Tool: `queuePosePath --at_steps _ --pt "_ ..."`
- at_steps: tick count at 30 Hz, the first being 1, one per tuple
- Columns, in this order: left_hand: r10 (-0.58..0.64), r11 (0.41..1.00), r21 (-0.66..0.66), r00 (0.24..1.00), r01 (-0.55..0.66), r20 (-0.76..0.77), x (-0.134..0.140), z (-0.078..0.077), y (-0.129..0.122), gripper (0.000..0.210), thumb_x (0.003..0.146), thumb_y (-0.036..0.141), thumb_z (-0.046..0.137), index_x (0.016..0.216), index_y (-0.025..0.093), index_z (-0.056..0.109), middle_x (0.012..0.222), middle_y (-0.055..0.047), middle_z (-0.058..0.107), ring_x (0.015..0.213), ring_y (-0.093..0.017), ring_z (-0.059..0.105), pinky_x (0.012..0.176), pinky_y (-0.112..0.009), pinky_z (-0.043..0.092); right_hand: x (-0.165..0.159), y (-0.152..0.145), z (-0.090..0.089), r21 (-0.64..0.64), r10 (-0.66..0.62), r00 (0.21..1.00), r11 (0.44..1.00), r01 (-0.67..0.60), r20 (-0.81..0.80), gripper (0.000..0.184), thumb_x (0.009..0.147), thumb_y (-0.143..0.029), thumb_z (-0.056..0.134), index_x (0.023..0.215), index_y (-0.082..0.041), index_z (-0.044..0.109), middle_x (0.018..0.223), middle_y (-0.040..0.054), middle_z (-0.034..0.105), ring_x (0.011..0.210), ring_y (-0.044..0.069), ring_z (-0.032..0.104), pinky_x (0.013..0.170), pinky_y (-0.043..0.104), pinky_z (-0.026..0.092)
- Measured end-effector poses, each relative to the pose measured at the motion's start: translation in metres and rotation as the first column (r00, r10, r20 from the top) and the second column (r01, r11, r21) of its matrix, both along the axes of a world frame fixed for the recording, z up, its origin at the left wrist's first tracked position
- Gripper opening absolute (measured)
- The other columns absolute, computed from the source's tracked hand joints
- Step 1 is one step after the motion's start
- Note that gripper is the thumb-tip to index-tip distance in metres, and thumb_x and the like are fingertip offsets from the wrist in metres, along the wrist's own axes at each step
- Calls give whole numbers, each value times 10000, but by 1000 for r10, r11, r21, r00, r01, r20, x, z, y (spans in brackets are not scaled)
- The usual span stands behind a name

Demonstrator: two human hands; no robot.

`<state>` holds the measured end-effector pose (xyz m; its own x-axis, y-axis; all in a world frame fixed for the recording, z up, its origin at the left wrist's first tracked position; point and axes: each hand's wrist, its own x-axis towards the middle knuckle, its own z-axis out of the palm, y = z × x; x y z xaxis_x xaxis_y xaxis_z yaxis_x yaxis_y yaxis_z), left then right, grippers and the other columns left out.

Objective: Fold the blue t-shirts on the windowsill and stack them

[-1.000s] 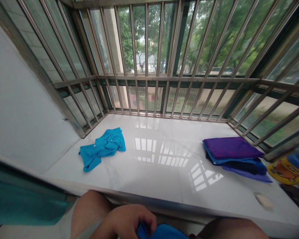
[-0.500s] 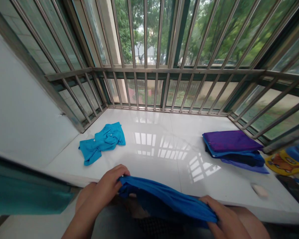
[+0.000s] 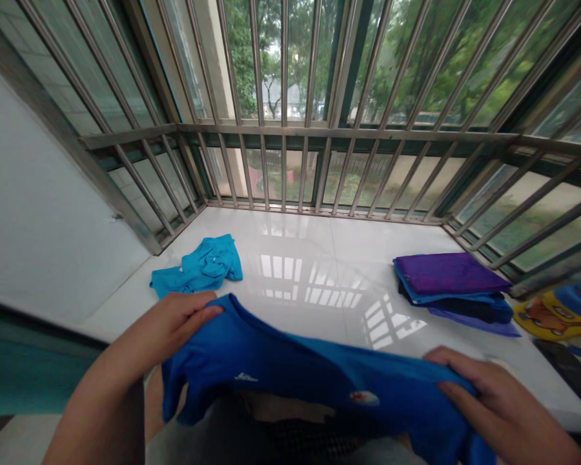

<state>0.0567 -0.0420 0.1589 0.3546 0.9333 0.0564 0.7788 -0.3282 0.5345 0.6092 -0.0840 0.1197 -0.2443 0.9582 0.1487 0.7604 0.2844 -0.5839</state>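
A blue shirt [image 3: 300,361] hangs stretched between my two hands, above my lap and the front edge of the sill. It bears a small white logo on the left and a round patch on the right. My left hand [image 3: 186,316] pinches it near one upper corner. My right hand [image 3: 479,387] grips the opposite upper part, thumb in front and fingers behind. The shirt's lower part drops out of view. Beyond my left hand lies a crumpled turquoise garment [image 3: 208,265], its near edge partly covered by that hand.
On the right of the white sill [image 3: 290,310] sits a stack of folded clothes [image 3: 452,274], purple on top. Beside it are a yellow and blue cartoon-printed item [image 3: 556,313] and a dark flat object [image 3: 569,371]. Metal window bars [image 3: 283,168] border the sill's back.
Both hands have moved up and farther apart, spreading the shirt wider. Its front, with the logo and patch, now shows. The turquoise garment and the folded stack stay in place.
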Motion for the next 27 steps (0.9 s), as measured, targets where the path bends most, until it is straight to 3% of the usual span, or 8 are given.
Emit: queuePosePath --at_steps 3,6,8,11,16,20,23,27 --pt "14 995 105 991 0 -135 13 34 86 480 1084 584 474 890 230 734 832 -7 746 815 -208 690 799 -273 510 -10 94 43 -4 77 994 997 -77 82 424 994 -637 572 1023 -273 787 971 75 799 854 266 745 790 363 609" --pt "226 956 246 937 -160 -267 44 52 178 338 1073 462 562 1119 189 756 1021 -80 781 984 -254 717 875 -308 529 -29 185 77 156 -149 955 981 111 255 314 1041 -437 565 1061 -202 773 999 119 774 963 281 705 953 450 536" --pt "350 916 325 868 -238 -353 66 50 216 324 1022 336 654 1287 160 714 1248 -158 752 1165 -298 700 988 -356 532 -44 218 89 307 -302 910 928 212 285 337 1048 -339 566 1245 -115 724 1156 183 738 1084 299 665 1029 505 489" --pt "363 892 397 867 -217 -342 96 23 224 376 1052 272 587 1396 143 662 1414 -206 688 1321 -325 643 1120 -429 504 -73 217 81 473 -344 901 860 190 264 400 1067 -268 555 1399 -60 635 1335 238 662 1233 299 591 1108 475 449" --pt "17 975 216 956 49 -294 138 -90 156 406 1111 347 478 1439 189 658 1508 -155 669 1420 -290 607 1232 -445 451 -118 147 -21 365 -140 923 931 -1 359 333 1068 -321 546 1295 -147 717 1258 165 728 1184 301 648 1087 437 502" --pt "-8 997 66 946 31 -325 149 -185 90 580 1082 427 524 1625 222 520 1748 -165 407 1617 -379 382 1296 -637 355 -133 89 -130 60 -53 888 998 28 456 553 1055 -414 534 1543 -167 607 1628 188 547 1507 390 492 1210 611 420" --pt "36 996 92 960 -11 -278 141 -222 53 673 1079 513 495 1712 308 395 1793 -103 321 1657 -391 286 1345 -688 242 -130 56 -180 -32 -48 885 997 71 463 654 1085 -490 477 1673 -203 472 1758 140 367 1632 383 320 1292 666 288" --pt "67 994 103 971 -44 -231 130 -234 20 704 1067 609 447 1728 386 352 1806 -64 266 1663 -388 257 1354 -665 265 -122 29 -202 8 -37 902 999 37 430 705 1106 -581 433 1725 -248 377 1788 95 287 1669 348 236 1332 660 197"
